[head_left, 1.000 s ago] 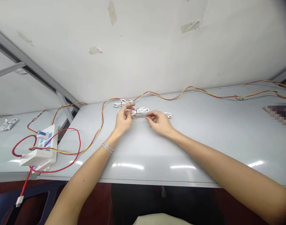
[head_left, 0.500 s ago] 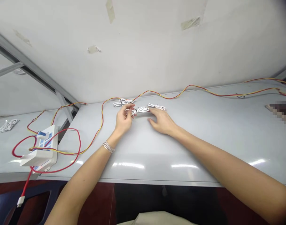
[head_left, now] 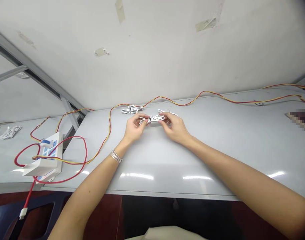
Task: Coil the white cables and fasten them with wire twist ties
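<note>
Both my hands meet over a white cable bundle (head_left: 154, 118) tied with a black twist tie, far back on the grey table (head_left: 217, 150). My left hand (head_left: 134, 128), with a silver bracelet at the wrist, pinches the bundle's left end. My right hand (head_left: 176, 128) pinches its right end. A second white bundle (head_left: 132, 109) lies just behind and to the left near the wall. A third white bundle (head_left: 170, 113) lies right behind my right hand's fingers, partly hidden.
A red-and-yellow twisted wire (head_left: 204, 95) runs along the back of the table and curls down to a white power strip (head_left: 43, 160) at the left with a red cable (head_left: 27, 200) hanging off the edge. Another white bundle (head_left: 9, 132) lies on the far left table.
My right hand set one white bundle down farther back, then came left and took hold of the right end of the bundle that my left hand holds.
</note>
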The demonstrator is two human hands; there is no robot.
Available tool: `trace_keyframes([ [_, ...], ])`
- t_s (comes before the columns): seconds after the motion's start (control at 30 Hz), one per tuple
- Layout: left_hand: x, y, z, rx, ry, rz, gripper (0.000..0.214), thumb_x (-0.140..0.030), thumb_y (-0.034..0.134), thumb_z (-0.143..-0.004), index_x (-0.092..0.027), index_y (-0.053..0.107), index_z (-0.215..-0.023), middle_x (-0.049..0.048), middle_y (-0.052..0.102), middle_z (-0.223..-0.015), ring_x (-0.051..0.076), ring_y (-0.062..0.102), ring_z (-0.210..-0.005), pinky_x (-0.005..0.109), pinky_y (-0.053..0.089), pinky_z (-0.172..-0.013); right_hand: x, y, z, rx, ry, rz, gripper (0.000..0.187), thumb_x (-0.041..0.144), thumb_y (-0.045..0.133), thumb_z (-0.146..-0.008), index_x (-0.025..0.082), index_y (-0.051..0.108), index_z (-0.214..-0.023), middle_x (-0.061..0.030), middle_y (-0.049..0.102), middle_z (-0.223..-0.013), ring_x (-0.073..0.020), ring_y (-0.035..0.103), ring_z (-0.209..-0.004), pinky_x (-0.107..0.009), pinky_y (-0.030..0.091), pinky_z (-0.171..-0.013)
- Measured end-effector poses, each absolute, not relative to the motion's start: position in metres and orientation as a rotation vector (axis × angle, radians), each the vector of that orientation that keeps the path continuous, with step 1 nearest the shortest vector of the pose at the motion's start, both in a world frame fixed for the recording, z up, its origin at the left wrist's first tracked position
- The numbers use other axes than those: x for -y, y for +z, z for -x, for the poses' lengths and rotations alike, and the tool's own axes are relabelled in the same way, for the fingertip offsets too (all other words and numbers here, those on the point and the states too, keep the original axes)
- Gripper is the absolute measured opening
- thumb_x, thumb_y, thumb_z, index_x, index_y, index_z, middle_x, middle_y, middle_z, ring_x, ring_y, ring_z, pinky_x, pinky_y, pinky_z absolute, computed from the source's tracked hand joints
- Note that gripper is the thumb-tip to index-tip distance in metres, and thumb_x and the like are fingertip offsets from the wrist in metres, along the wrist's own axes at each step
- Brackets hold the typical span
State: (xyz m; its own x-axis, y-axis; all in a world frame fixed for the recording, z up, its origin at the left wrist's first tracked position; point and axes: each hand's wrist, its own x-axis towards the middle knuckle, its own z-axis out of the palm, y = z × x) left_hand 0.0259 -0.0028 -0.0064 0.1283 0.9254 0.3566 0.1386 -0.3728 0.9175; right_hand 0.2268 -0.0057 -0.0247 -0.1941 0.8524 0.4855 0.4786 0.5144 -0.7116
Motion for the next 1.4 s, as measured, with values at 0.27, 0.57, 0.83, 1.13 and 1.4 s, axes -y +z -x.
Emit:
trace_keyframes([
  [0.27,0.0060,-0.0083,-0.0262,-0.991,1.190,-1.714,0.027,-0.031,0.074,-0.080,-0.014,0.074,-0.101,0.0116,0.074,-0.097,0.019,0.071,-0.087,0.032,0.060,-0.082,0.0083,-0.0223,-0.2251,1.792,0.495,1.047,0.026,0.035,0.050,-0.097,0.017,0.059,-0.114,-0.0102,0.062,-0.097,-0.0200,0.061,-0.084,-0.034,0.052,-0.078],
  [0.57,0.0058,-0.0080,-0.0252,-0.973,1.169,-1.627,0.026,-0.038,0.072,-0.083,-0.015,0.073,-0.094,0.0098,0.076,-0.092,0.019,0.073,-0.084,0.032,0.061,-0.078,0.0092,-0.0225,-0.2239,1.791,0.534,1.018,0.027,0.035,0.048,-0.098,0.019,0.055,-0.117,-0.0125,0.062,-0.111,-0.0206,0.063,-0.089,-0.037,0.052,-0.082],
  [0.83,0.0061,-0.0062,-0.0246,-0.905,1.111,-1.543,0.031,-0.039,0.079,-0.077,-0.014,0.071,-0.094,0.0088,0.072,-0.091,0.018,0.070,-0.085,0.031,0.058,-0.081,0.0076,-0.0251,-0.2240,1.778,0.594,1.014,0.032,0.039,0.046,-0.099,0.018,0.055,-0.121,-0.0134,0.064,-0.118,-0.0214,0.064,-0.091,-0.037,0.052,-0.083],
  [1.13,0.0076,-0.0002,-0.0237,-0.745,1.059,-1.472,0.029,-0.031,0.081,-0.077,-0.014,0.071,-0.098,0.0080,0.068,-0.097,0.015,0.064,-0.090,0.026,0.054,-0.083,0.0078,-0.0231,-0.2231,1.704,0.787,1.060,0.034,0.044,0.046,-0.098,0.017,0.055,-0.116,-0.0104,0.069,-0.099,-0.0207,0.066,-0.082,-0.035,0.052,-0.074],
  [1.4,0.0075,0.0004,-0.0241,-0.753,1.069,-1.465,0.032,-0.031,0.082,-0.075,-0.017,0.076,-0.103,0.0090,0.072,-0.097,0.017,0.066,-0.091,0.029,0.055,-0.084,0.0072,-0.0224,-0.2227,1.670,0.905,1.052,0.033,0.049,0.047,-0.097,0.019,0.055,-0.109,-0.0064,0.065,-0.089,-0.0192,0.063,-0.075,-0.035,0.053,-0.072],
])
